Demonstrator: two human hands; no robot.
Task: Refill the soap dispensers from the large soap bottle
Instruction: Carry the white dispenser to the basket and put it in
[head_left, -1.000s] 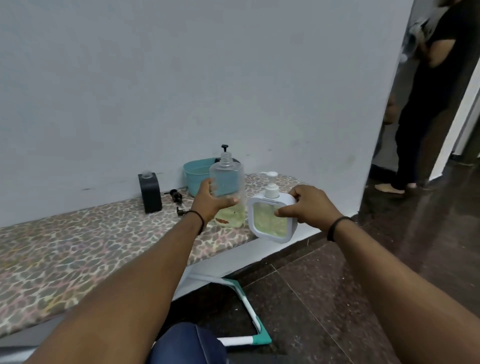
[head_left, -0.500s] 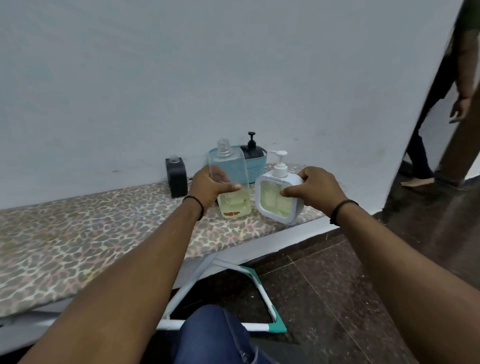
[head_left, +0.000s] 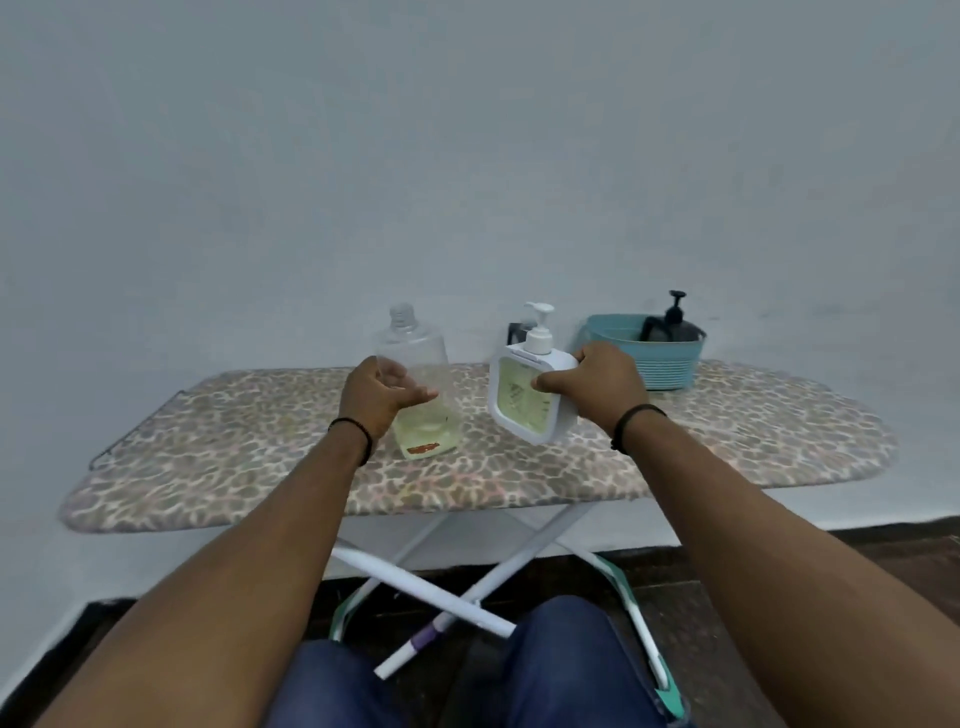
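The left hand (head_left: 382, 397) gripped the large soap bottle (head_left: 418, 384), fingers (head_left: 415, 397) curled round its clear body, probably to keep the uncapped neck upright so the little yellow soap left at the bottom stayed in. The bottle stood on the desk (head_left: 727, 431), an ironing board with a spotted cover. Just right of those fingers, the right hand (head_left: 597, 387) held the square white soap dispenser (head_left: 530, 395) by its side, thumb on the front, tilting it slightly, its pump still fitted. Both forearms reached straight forward, wrists level, each with a dark band. Further right of the right fingers sat a teal basket (head_left: 649, 358) holding a dark pump bottle (head_left: 675, 325).
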